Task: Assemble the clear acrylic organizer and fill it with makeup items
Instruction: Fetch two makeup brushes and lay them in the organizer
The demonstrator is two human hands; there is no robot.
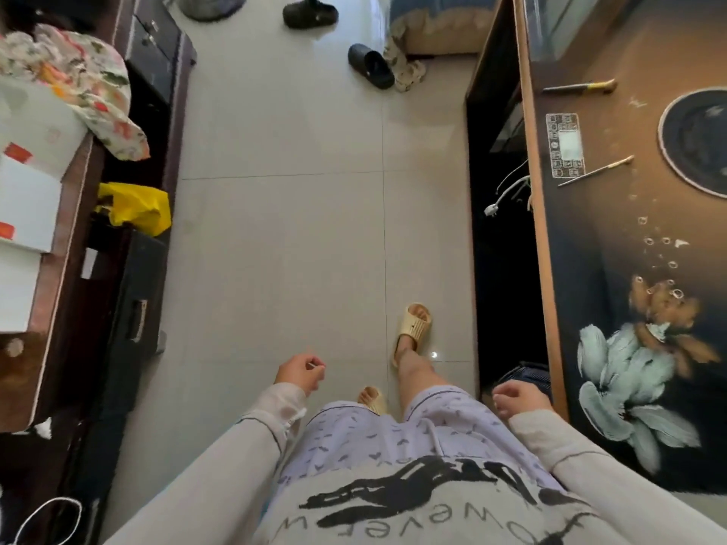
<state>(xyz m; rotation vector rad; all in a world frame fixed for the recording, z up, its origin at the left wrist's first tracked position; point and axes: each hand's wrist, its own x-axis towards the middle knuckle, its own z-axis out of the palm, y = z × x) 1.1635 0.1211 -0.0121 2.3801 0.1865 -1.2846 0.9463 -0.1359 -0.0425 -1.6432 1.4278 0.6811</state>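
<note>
No clear acrylic organizer shows in this view. My left hand [301,373] hangs over the tiled floor with loosely curled fingers, and I make out nothing in it. Beside the table's near corner, my right hand [519,399] is also loosely curled and holds nothing. On the dark flower-printed table [613,238] at the right lie a yellow-handled brush [578,87], a thin pale stick [596,171] and a small printed card [565,145]. A round black dish [696,139] sits at the right edge of the view.
A dark cabinet [130,277] runs along the left, carrying white boxes [27,198], a floral cloth [78,84] and a yellow bag [135,208]. Two black slippers [369,66] lie on the pale floor [283,230] ahead, near a bed. A cable plug [491,209] dangles under the table.
</note>
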